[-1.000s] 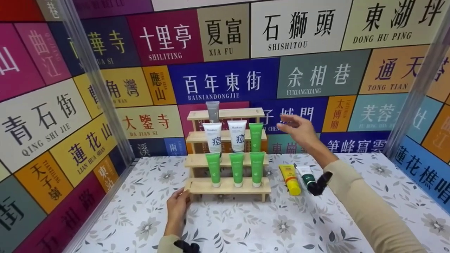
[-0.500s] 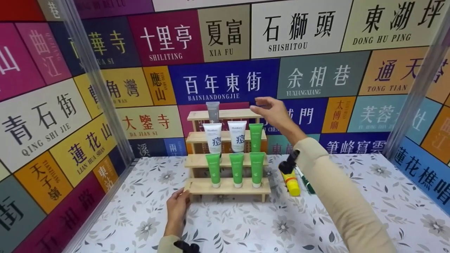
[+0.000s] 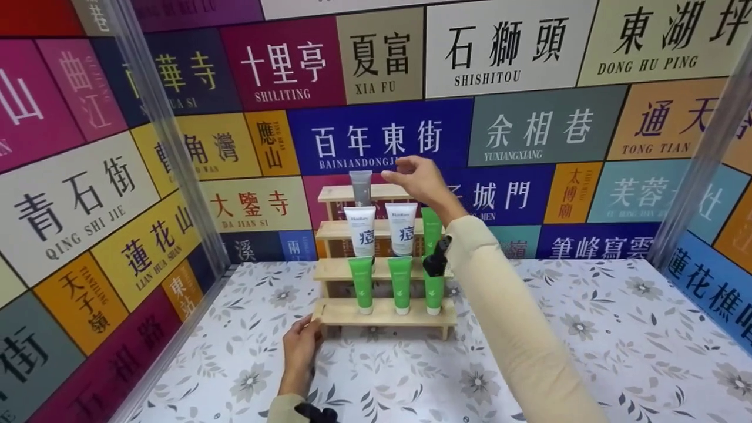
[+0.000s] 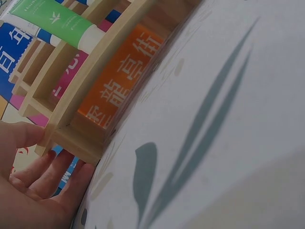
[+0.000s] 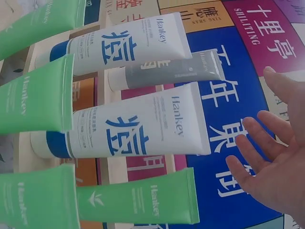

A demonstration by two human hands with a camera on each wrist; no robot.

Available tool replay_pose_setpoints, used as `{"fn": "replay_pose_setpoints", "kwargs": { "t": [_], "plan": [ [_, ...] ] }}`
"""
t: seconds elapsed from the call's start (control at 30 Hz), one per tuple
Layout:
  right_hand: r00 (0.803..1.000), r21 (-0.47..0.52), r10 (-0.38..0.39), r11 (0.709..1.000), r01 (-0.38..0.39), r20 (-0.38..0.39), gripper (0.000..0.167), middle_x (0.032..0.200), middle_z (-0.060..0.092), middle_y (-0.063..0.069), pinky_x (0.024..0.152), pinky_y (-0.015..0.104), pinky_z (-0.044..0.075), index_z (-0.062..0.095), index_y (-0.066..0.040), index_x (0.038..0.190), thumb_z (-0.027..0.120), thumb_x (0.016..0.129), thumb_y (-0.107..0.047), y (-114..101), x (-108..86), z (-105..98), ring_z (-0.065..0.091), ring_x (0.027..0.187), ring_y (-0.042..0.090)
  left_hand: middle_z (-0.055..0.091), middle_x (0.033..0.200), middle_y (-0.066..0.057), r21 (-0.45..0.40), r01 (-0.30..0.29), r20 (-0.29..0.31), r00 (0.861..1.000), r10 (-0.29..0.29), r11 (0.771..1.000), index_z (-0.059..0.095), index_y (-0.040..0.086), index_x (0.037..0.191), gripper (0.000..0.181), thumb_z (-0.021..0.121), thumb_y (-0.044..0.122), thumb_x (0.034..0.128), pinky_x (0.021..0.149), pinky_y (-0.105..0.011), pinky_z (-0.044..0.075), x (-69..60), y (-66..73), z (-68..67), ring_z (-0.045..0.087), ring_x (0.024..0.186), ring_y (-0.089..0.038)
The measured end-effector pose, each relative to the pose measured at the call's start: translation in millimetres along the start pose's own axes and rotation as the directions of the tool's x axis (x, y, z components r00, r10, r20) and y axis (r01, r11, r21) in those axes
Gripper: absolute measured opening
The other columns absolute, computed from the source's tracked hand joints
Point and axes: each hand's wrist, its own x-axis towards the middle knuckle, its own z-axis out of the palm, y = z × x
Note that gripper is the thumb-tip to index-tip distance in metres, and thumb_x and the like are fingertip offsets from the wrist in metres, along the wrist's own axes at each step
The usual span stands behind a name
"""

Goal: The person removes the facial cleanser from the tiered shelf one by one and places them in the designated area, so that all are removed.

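My left hand point(image 3: 301, 346) grips the left end of the lowest step of a tiered wooden display rack point(image 3: 338, 315). In the left wrist view, its thumb and fingers point(image 4: 50, 174) are round the wood. My right hand point(image 3: 422, 181) hovers by the rack's top step, fingers loosely bent and holding nothing. Just left of it stands a grey tube point(image 3: 360, 185). Two white tubes point(image 3: 402, 229) and a green tube point(image 3: 430, 225) stand lower, partly behind the front row. Three more green tubes point(image 3: 362, 285) line the bottom step; the right sleeve's black strap covers part of one.
A white cloth point(image 3: 570, 352) with grey flowers covers the table. Behind rises a wall of coloured sign panels point(image 3: 531, 126). Transparent posts point(image 3: 170, 135) stand at both sides. The right sleeve point(image 3: 511, 305) crosses the table's right part and hides what lies beneath.
My right hand has moved left from beside the rack to its top step. The yellow tube and the white-and-green tube on the table are now hidden behind the arm. My left hand stays put.
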Motion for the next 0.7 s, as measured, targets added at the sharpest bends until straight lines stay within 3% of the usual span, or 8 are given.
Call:
{"fn": "replay_pose_setpoints", "kwargs": {
  "t": [0.3,0.7],
  "plan": [
    [0.999,0.004,0.034,0.999,-0.034,-0.003,0.06,0.143,0.057,0.011,0.11,0.039,0.047,0.051,-0.009,0.144,0.069,0.094,-0.039,-1.1,6.0,23.5,0.056,0.13,0.026,0.073,0.097,-0.017,-0.018,0.009,-0.001,1.0,-0.009,1.0,0.062,-0.008,0.128,0.04,0.064,0.013,0.094,0.076,-0.026,0.059,0.7,-3.3,-0.9,0.069,0.085,-0.018],
    [0.999,-0.01,0.043,0.999,-0.043,-0.007,0.057,0.141,0.059,0.009,0.11,0.039,0.047,0.053,-0.009,0.143,0.066,0.096,-0.04,-1.8,9.9,30.3,0.055,0.13,0.024,0.073,0.103,-0.019,0.008,-0.001,-0.001,1.0,0.001,1.0,0.063,-0.007,0.127,0.039,0.063,0.014,0.0943,0.077,-0.027,0.059,1.3,-1.3,-0.4,0.068,0.087,-0.017]
  ]
}}
